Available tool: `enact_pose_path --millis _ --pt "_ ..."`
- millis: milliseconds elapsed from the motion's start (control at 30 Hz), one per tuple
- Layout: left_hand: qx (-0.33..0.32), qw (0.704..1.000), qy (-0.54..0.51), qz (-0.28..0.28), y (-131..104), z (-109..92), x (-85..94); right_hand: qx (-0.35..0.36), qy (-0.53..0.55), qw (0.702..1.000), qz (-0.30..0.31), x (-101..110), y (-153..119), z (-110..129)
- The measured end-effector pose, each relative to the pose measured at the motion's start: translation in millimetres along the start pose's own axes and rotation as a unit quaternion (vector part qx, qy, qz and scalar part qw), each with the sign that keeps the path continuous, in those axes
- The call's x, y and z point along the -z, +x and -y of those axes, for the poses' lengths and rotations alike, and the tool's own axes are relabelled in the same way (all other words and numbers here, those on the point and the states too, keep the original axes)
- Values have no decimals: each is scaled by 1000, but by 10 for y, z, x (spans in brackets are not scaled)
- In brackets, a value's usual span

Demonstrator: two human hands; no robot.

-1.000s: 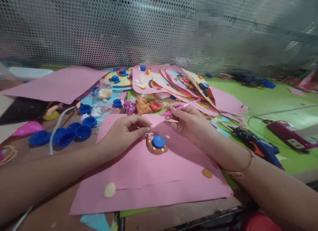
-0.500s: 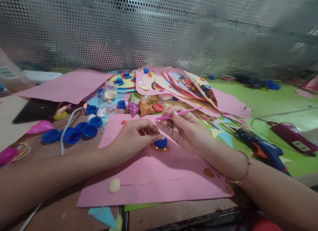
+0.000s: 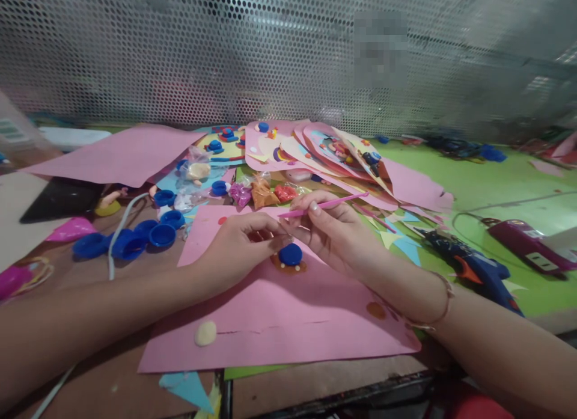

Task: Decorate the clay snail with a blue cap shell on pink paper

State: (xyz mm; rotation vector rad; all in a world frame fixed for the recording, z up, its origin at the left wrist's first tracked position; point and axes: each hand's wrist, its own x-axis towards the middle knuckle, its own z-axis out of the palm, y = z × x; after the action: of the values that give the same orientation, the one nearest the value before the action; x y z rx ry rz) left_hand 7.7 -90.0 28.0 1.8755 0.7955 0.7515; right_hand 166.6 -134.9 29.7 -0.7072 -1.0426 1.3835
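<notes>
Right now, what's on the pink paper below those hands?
A blue disc, a dotted brown piece, a cream circle, an orange circle and a red spot. What the left hand and right hand cover is hidden.

Pink tool (image 3: pixel 345 199), blue disc (image 3: pixel 291 255), paler pink sheet (image 3: pixel 288 305)

Perforated metal screen (image 3: pixel 270 64); green tabletop (image 3: pixel 478 181)

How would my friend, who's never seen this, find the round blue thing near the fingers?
Start with the big pink sheet in the middle, nearest you. Toward its far side, right by the left hand, is the blue disc. Unlike the hollow blue cups off to the left, it has a brown piece with white dots along its near edge.
</notes>
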Motion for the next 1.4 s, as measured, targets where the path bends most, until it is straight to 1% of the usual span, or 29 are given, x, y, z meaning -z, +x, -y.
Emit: enact_pose_path --millis 167,233,367,433,533,633,733,900,1000,1067,1133,1267,1400 --pt "-4 1000 19 -15 21 -39 35 -1 -2 1000 -27 34 16 17" --pt "4 999 20 -35 45 -43 59 -1 9 999 -39 56 25 22" --pt "55 994 -25 -95 108 12 115 -3 28 997 -66 88 48 30" --pt "79 990 -49 -105 136 54 138 -7 24 997 -79 98 58 30" --pt "80 990 -56 -98 159 85 153 -8 21 997 -78 116 66 24" --pt "73 993 -28 -94 155 69 149 -6 22 998 -55 139 68 17" --pt "63 995 1 -82 131 55 137 -9 12 998 -53 159 68 17" --pt "8 998 42 -39 78 80 119 -8 28 998 -55 165 63 26" --pt "-16 999 48 -10 52 73 109 -18 39 998 -41 136 48 38" --pt "-24 998 53 -11 38 49 101 -19 30 999 -29 105 28 47" --pt "-28 998 48 -26 22 17 88 -9 9 1000 -19 72 1 52" --pt "-13 999 -5 -34 -30 -41 35 36 -46 998 -6 29 -59 44" --pt "49 995 -76 -36 -75 -74 -32 76 -78 994 6 8 -78 16"
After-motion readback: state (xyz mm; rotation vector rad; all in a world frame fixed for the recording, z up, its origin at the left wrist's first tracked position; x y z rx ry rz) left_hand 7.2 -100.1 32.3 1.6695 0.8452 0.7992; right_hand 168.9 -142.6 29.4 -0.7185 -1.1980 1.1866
